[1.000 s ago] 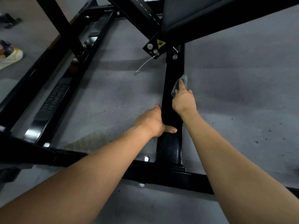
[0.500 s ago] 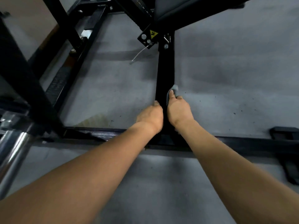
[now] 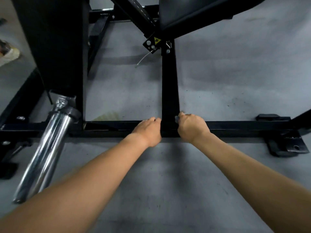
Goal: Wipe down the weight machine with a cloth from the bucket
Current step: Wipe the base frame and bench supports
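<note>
The weight machine's black steel frame lies on the grey floor, its centre rail (image 3: pixel 169 84) running away from me into a cross beam (image 3: pixel 235 126). My left hand (image 3: pixel 149 130) rests against the rail's left side at that joint, fingers curled. On the rail's right side my right hand (image 3: pixel 191 126) grips a grey cloth (image 3: pixel 176 118), of which only a small edge shows past the fingers. The bucket is out of view.
A chrome bar (image 3: pixel 43 153) slants toward me at the left under a black upright (image 3: pixel 55 47). A padded seat (image 3: pixel 193 12) overhangs the far end. A black foot bracket (image 3: pixel 286 145) sits at the right. A shoe (image 3: pixel 8 56) is at the far left.
Both hands slid back along the centre rail toward me, from mid-rail to the joint with the cross beam. The cloth is now mostly hidden in my right hand.
</note>
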### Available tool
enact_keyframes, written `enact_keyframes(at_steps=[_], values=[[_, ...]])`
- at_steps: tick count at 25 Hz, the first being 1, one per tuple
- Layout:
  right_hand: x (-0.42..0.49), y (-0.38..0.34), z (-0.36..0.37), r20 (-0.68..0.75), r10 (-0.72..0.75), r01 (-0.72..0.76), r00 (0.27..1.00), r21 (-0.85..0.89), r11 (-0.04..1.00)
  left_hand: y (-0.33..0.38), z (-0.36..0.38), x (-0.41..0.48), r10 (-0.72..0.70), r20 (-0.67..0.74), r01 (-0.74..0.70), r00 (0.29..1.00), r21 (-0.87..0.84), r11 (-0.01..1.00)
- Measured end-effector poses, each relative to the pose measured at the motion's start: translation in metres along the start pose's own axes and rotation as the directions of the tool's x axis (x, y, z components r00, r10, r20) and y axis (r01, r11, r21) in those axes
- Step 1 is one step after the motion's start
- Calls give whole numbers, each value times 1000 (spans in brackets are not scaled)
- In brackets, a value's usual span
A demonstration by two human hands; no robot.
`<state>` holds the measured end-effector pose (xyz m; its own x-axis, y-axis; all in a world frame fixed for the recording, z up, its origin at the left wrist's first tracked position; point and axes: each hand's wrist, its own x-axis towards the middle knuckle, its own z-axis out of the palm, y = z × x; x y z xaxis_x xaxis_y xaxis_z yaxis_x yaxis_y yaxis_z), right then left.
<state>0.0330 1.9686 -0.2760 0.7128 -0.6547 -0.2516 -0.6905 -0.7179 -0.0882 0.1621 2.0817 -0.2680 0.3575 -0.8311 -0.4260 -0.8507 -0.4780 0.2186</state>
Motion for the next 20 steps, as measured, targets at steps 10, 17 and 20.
enact_keyframes(at_steps=[10, 17, 20], values=[[-18, -32, 6, 6, -2, 3, 1000, -192, 981, -22, -7, -36, 27, 93, -26, 995, -22, 999], [-17, -112, -62, 166, -264, 245, 950, 128, 961, -47, -50, -77, 40, 143, -44, 989, 25, 999], [-26, -133, -94, 229, -177, 105, 957, 295, 950, -66, -89, -96, 31, 214, -30, 976, -10, 1000]])
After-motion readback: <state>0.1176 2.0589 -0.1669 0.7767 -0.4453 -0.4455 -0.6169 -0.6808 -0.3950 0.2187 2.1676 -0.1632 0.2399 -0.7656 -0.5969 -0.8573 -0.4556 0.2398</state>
